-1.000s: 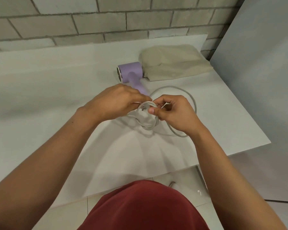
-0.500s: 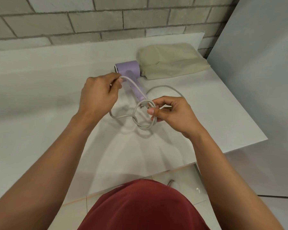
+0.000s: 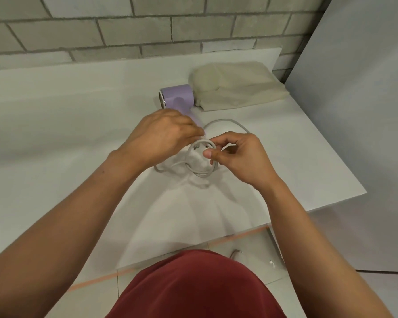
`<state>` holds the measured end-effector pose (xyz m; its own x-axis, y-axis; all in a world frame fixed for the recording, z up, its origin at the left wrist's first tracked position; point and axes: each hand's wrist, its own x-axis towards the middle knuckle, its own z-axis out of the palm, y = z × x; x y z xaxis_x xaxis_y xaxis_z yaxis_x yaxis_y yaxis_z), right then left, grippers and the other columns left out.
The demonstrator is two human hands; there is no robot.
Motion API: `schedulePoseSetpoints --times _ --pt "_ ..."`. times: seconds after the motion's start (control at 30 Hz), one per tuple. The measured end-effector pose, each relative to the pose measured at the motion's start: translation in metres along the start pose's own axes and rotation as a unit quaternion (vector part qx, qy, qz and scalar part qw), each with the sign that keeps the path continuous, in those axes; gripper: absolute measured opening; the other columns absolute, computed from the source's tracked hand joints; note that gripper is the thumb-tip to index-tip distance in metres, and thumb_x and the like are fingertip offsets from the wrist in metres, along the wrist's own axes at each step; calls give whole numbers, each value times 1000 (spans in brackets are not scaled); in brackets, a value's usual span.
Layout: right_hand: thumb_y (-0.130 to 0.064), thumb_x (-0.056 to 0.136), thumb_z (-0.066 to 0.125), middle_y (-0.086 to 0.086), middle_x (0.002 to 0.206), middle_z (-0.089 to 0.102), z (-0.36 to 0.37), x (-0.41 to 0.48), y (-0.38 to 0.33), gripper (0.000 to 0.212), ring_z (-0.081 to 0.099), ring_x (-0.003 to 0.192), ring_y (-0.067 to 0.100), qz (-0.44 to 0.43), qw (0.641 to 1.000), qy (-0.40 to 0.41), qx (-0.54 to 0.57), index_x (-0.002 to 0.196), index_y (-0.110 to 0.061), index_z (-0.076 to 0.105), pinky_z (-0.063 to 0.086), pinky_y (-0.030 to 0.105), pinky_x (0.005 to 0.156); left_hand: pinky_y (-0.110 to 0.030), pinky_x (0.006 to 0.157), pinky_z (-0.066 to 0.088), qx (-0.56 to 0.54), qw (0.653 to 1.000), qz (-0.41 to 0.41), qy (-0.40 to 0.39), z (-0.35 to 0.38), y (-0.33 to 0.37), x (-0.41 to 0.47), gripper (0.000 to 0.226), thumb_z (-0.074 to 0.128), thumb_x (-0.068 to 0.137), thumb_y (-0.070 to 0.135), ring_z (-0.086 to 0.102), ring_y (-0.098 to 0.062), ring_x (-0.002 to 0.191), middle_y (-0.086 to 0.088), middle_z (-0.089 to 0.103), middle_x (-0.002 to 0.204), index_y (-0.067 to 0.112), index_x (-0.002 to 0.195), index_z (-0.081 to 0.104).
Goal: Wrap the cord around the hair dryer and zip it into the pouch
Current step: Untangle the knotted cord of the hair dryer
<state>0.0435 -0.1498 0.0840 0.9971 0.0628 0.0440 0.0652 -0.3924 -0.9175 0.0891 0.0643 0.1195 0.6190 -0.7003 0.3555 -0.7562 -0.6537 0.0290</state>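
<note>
**Hair dryer** [image 3: 177,97]: lilac, laid on its side on the white tabletop [image 3: 78,115]. The barrel is set crosswise and the handle is pointed toward the person. The lower handle is hidden behind the left hand. The barrel's right end is placed just beside the pouch.

**Cord** [image 3: 201,174]: pale grey. Several loops are gathered into a small upright coil between the two hands, in front of the dryer. One loose arc is laid on the tabletop beyond the right hand, and a shorter bend is seen under the left wrist.

**Pouch** [image 3: 237,88]: beige fabric, laid flat at the far right of the tabletop, well apart from the hands.

**Left hand** [image 3: 163,134]: the fingers are curled down onto the top of the coil and the fingertips are blurred.

**Right hand** [image 3: 239,157]: the coil's right side is pinched between thumb and forefinger, with the other fingers curled. The two hands are brought close together at the coil.

**Surroundings**: a grey brick wall [image 3: 147,26] is seen behind the tabletop and a grey panel [image 3: 365,111] at the right. A red garment [image 3: 193,288] is worn by the person, and a tiled floor [image 3: 251,244] is seen below.
</note>
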Motion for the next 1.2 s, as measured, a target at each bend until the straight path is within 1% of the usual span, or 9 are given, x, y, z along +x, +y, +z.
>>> schedulePoseSetpoints --times 0.23,0.37,0.5,0.6,0.7,0.8,0.97,1.13,1.2 --pt "-19 84 88 11 84 73 -9 -8 6 12 69 77 43 11 999 -4 36 92 -16 80 54 45 70 -45 65 51 5 967 -231 108 3 -9 -10 30 45 107 42 69 -40 86 -2 75 106 26 118 69" --pt "-19 86 86 7 80 74 -7 -4 4 9 68 72 34 5 1000 5 24 92 -17 80 49 33 65 -46 70 53 2 954 -289 78 0 -17 -19 31 44 107 44 67 -40 90 -1 74 105 28 116 69" --pt "-20 85 86 1 78 75 -3 2 2 6 69 72 30 -5 1000 -2 0 87 -21 81 54 34 68 -46 87 52 -56 962 -265 -33 1 -23 -22 30 53 104 28 62 -36 115 -5 68 128 22 130 68" --pt "-22 85 87 2 76 71 0 4 4 15 60 63 21 -19 1000 0 -19 80 -32 77 49 31 63 -41 107 46 -98 980 -171 -26 -5 -18 -20 46 56 101 14 55 -29 131 -3 57 147 21 146 55" --pt "-23 83 88 -3 70 65 5 4 6 20 49 59 9 -31 999 -1 -36 78 -37 74 43 27 62 -27 103 43 -130 989 -68 -24 -8 -4 -10 43 60 99 6 57 -19 128 0 64 140 19 139 63" --pt "-22 82 89 -11 67 59 5 5 7 24 48 60 8 -36 999 8 -29 77 -40 73 43 27 62 -39 98 53 -130 988 -16 -88 -1 5 -1 41 60 99 6 61 -21 125 3 68 135 22 136 66" --pt "-23 83 89 3 76 70 -4 1 10 9 56 64 14 -28 999 16 -18 88 -23 82 48 33 64 -48 79 55 -168 977 -57 -119 1 4 3 38 43 101 39 69 -24 100 5 77 112 32 122 74" --pt "-16 82 89 17 83 67 -10 1 8 12 55 62 27 -6 997 6 79 89 -20 80 47 31 58 -48 76 57 -123 983 -139 13 9 -3 2 38 44 101 38 71 -34 94 -3 77 107 22 118 74" --pt "-15 82 89 16 86 70 -11 1 11 13 63 70 43 -3 996 -5 94 91 -18 81 55 44 67 -48 79 57 -125 971 -198 54 6 -11 0 36 43 102 38 71 -34 93 -4 77 104 23 118 71"
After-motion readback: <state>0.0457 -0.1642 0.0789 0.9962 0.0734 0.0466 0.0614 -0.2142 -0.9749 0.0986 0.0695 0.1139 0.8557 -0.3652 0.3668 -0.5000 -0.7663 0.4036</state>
